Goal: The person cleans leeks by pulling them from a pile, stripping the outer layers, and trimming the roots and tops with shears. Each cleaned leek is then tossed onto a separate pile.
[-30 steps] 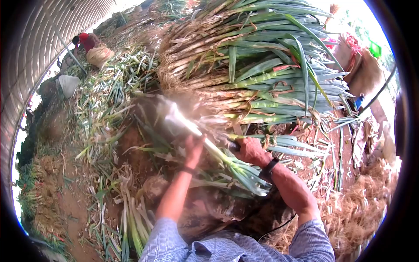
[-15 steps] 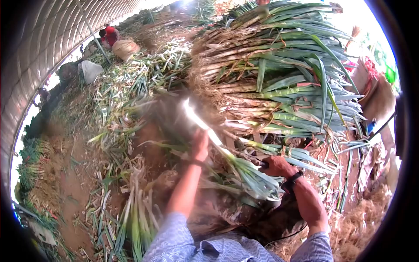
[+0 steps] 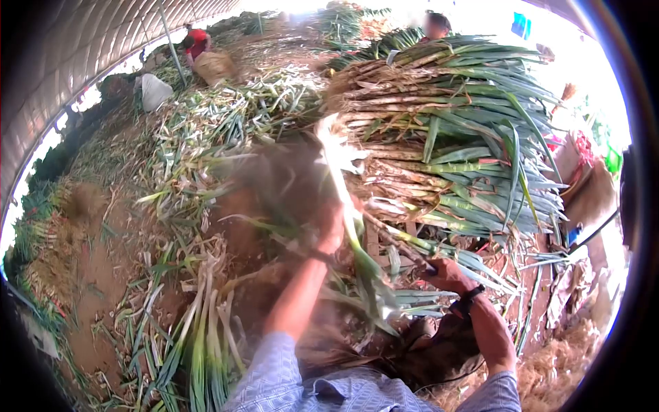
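In the middle, my left hand [image 3: 331, 223] is closed around the white stem of a leek [image 3: 336, 172], whose root end points up and whose green leaves hang down to the right. Glare and motion blur soften the fingers. My right hand [image 3: 449, 276], with a dark band at the wrist, is closed on a small black handle [image 3: 430, 269] close to the leek's leaves. Beyond both hands lies a large pile of untrimmed leeks [image 3: 412, 137], roots to the left. Several pale, cleaned leeks [image 3: 202, 336] lie at the lower left.
Loose leaves [image 3: 240, 110] litter the ground on the left and ahead. A person in red [image 3: 198, 42] bends by a sack [image 3: 214, 69] at the far left; another person's head [image 3: 436, 26] shows behind the pile. Cut roots [image 3: 549, 364] lie at the lower right.
The view has shifted, so the scene sits lower and further right. The leek in my left hand now stands steeper, its leaves swung left, away from my right hand.
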